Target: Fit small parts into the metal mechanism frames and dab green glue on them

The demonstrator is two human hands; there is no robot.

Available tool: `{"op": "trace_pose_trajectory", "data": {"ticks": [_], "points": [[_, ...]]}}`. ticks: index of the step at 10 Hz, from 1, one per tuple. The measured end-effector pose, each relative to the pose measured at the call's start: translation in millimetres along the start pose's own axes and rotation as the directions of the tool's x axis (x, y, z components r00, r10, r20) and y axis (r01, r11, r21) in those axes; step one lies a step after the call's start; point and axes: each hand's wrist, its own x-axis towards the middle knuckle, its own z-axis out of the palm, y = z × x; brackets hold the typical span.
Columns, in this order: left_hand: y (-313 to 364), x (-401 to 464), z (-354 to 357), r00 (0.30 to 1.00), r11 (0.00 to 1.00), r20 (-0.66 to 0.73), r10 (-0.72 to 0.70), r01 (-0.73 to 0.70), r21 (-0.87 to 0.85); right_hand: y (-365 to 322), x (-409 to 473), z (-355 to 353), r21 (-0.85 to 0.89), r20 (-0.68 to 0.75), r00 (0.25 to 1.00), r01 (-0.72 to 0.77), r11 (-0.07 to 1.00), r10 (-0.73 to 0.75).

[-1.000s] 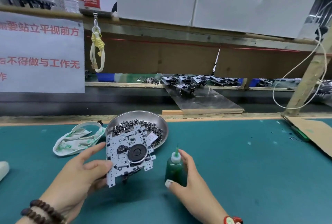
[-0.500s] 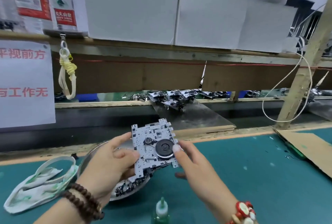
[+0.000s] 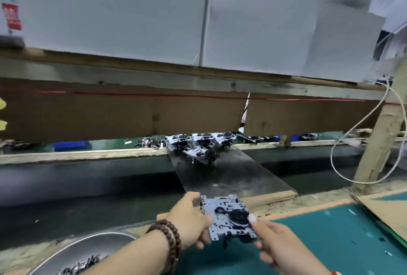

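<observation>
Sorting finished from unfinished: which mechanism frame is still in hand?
The near frame, gripped by the left hand and right hand; the other frames lie on the ramp.

Both forearms are bare, with no sleeves in sight. The left hand (image 3: pixel 189 221) has a bracelet of round dark brown wooden beads (image 3: pixel 169 239) wound in two rows about its wrist, the beads glossy and even in size. The right hand (image 3: pixel 277 246) shows a long, pale, glossy nail on one of its fingers (image 3: pixel 252 219). At that wrist, by the lower edge of the view, a sliver of a red and white bracelet (image 3: pixel 335 273) peeks in.
</observation>
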Motion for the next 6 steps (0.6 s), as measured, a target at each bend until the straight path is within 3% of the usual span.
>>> {"op": "trace_pose_trajectory", "data": {"ticks": [1, 2, 3, 4, 5, 6], "points": [[2, 41, 11, 1.000, 1.000, 0.021, -0.019, 0.019, 0.014, -2, 41, -12, -0.013, -0.041, 0.999, 0.027, 1.000, -0.028], [4, 76, 26, 0.999, 0.999, 0.028, -0.034, 0.035, -0.036, -4, 77, -24, 0.106, -0.102, 0.995, 0.014, 0.994, -0.004], [13, 104, 36, 0.995, 0.981, 0.037, -0.090, 0.095, -0.171, -17, 108, -33, 0.238, -0.177, 0.983, -0.002, 0.971, 0.046], [28, 109, 36, 0.992, 0.939, 0.002, -0.125, 0.119, -0.323, -30, 127, -33, 0.274, -0.135, 0.989, -0.025, 0.961, 0.064], [31, 92, 24, 0.994, 0.970, -0.096, -0.057, 0.033, -0.241, -39, 126, -31, 0.165, -0.096, 0.995, 0.029, 0.986, -0.013], [30, 64, 13, 0.998, 0.972, -0.067, -0.019, 0.002, -0.235, -39, 104, -26, 0.051, -0.018, 0.996, 0.088, 0.995, -0.087]]}}
